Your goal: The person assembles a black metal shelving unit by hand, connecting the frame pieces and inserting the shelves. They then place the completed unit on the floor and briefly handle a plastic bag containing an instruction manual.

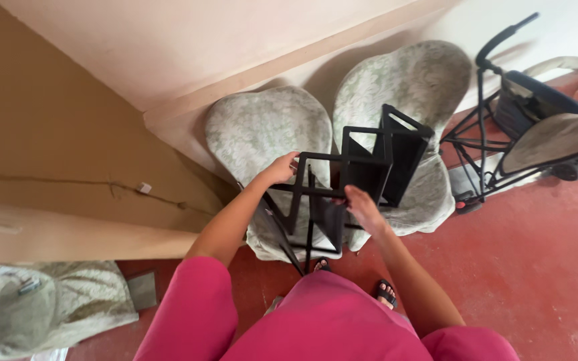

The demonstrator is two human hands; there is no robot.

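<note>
A black metal rack point(369, 160) with several open square frames stands tilted in front of me, over the seats of two cushioned chairs. My left hand point(280, 168) grips a top bar at the rack's left end. My right hand point(364, 208) rests on a lower bar near the rack's middle, fingers closed around it. Both arms reach forward from pink sleeves. My feet in black sandals point(386, 292) show below the rack on the red floor.
Two pale floral cushioned chairs point(262, 130) lean against a cream wall. A black folding walker frame point(496, 113) with a dark seat stands at right. Another floral cushion point(48, 307) lies at lower left beside a tan wall.
</note>
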